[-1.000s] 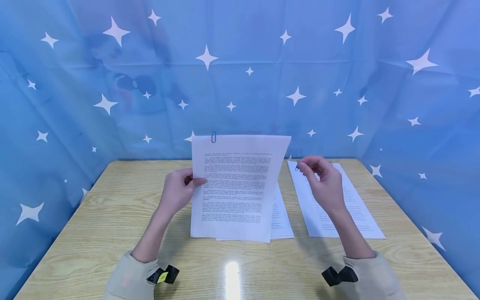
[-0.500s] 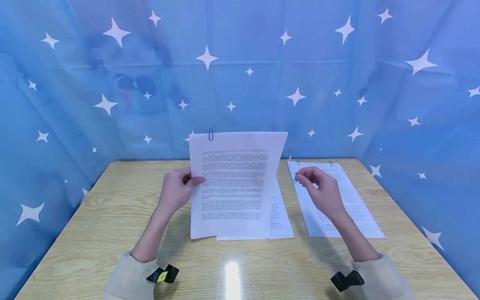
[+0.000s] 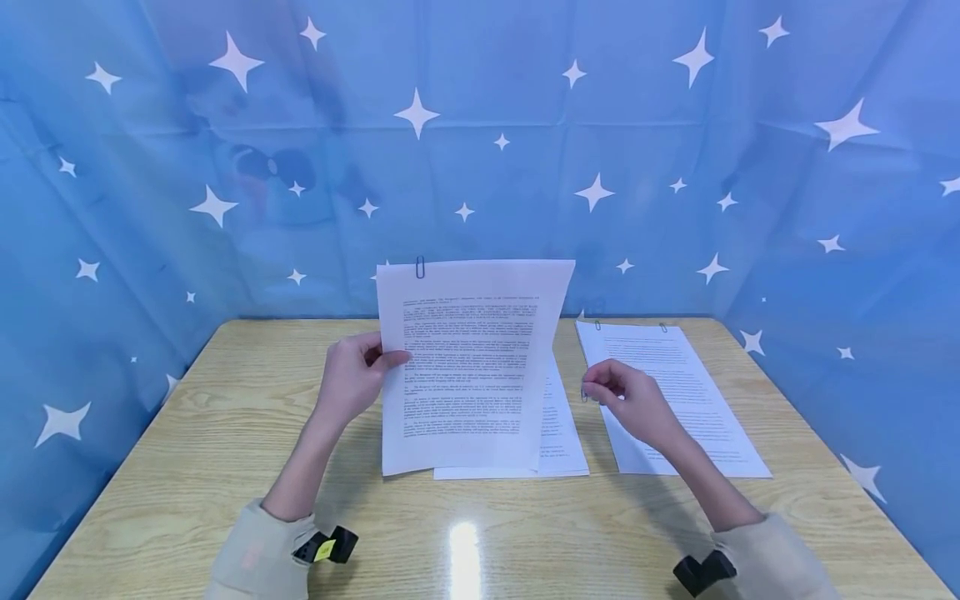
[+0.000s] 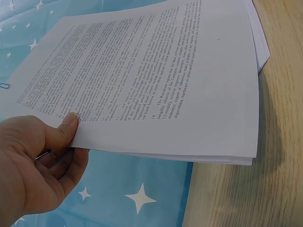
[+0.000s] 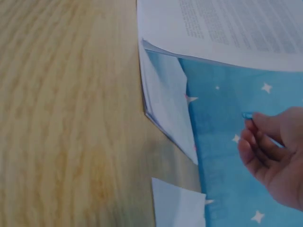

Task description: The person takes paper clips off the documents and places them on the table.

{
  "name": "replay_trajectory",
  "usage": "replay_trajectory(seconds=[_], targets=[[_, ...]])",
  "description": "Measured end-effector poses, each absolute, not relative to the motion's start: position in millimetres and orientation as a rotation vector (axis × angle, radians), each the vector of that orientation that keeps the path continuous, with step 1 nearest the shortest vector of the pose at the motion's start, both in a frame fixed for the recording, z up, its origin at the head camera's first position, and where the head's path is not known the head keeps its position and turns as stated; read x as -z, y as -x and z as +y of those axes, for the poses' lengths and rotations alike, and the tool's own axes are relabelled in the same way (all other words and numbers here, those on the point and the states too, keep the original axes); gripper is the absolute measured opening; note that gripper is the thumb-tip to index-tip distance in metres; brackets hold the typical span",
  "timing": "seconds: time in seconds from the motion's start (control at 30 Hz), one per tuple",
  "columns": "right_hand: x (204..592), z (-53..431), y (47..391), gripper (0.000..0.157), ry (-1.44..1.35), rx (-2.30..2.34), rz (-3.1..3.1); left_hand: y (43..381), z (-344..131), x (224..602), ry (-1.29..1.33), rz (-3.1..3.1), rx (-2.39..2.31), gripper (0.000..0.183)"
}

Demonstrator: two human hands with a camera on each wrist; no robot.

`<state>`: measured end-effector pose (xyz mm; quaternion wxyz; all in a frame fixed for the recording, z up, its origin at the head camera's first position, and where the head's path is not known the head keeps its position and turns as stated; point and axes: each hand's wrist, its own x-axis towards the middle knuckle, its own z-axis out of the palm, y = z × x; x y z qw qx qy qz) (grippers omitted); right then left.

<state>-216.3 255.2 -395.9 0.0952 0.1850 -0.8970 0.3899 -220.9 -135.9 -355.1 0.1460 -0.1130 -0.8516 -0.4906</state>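
My left hand (image 3: pixel 354 377) pinches the left edge of a stack of printed sheets (image 3: pixel 465 367), thumb in front and fingers behind, holding it upright above the table. One paper clip (image 3: pixel 420 267) sits on the stack's top edge near the left corner. My right hand (image 3: pixel 633 402) pinches a second, small paper clip (image 5: pixel 247 115) between thumb and fingertips, to the right of the held stack. In the left wrist view the thumb (image 4: pixel 68 127) presses on the printed face, and several sheet edges show at the bottom.
More printed sheets (image 3: pixel 562 433) lie on the wooden table (image 3: pixel 187 467) behind the held stack, partly hidden by it. Right of them lies another printed stack (image 3: pixel 697 392) with two clips on its far edge. A blue star-patterned curtain (image 3: pixel 480 167) surrounds the table's back and sides.
My right hand has come down and toward me from the far edge of the right stack, carrying the clip. The left hand's stack has risen slightly and shifted a little left.
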Motion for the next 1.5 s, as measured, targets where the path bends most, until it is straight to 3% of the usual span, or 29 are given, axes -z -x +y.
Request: replay_trajectory(seconds=[1.5], targets=[[432.3, 274.3, 202.1, 0.005, -0.643, -1.145, -2.969, 222.9, -136.2, 357.7, 0.33, -2.452, 1.434, 0.017]])
